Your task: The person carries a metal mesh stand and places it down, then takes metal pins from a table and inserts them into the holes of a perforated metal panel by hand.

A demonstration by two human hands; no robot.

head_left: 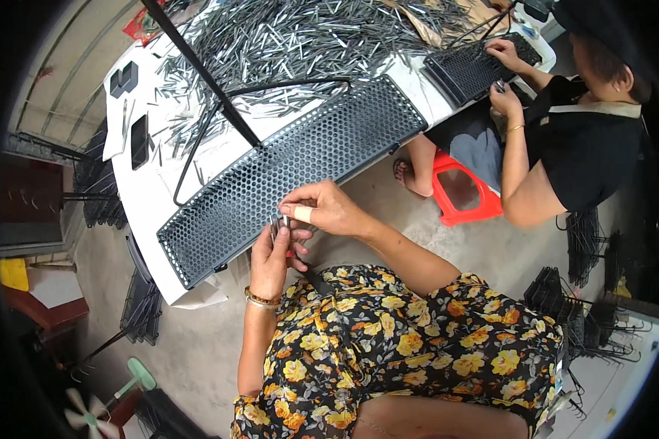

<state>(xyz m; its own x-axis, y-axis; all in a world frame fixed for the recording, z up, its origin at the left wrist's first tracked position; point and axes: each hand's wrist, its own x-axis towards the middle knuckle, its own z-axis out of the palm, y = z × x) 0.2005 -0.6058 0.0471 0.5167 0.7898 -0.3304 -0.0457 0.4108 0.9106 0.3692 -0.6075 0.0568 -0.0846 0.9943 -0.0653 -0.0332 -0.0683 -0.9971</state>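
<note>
My left hand (271, 256) is closed round a few small dark and silvery metal strips (274, 225), which stick up between thumb and fingers. My right hand (328, 210), with a pale bandage on one finger, pinches the upper end of one strip right beside the left hand. Both hands are just over the near edge of a long black perforated metal panel (322, 139). Round holes cover the panel, which has a raised rim and lies along the table edge. A heap of loose narrow metal strips (271, 44) is spread across the table behind it.
A black metal pole (205, 73) and bent rods slant over the panel. On the white table (135, 197) lie a phone (140, 141) and small dark boxes (124, 79). At right a co-worker handles another perforated panel (476, 69) by a red stool (465, 208). Black racks (139, 307) stand around.
</note>
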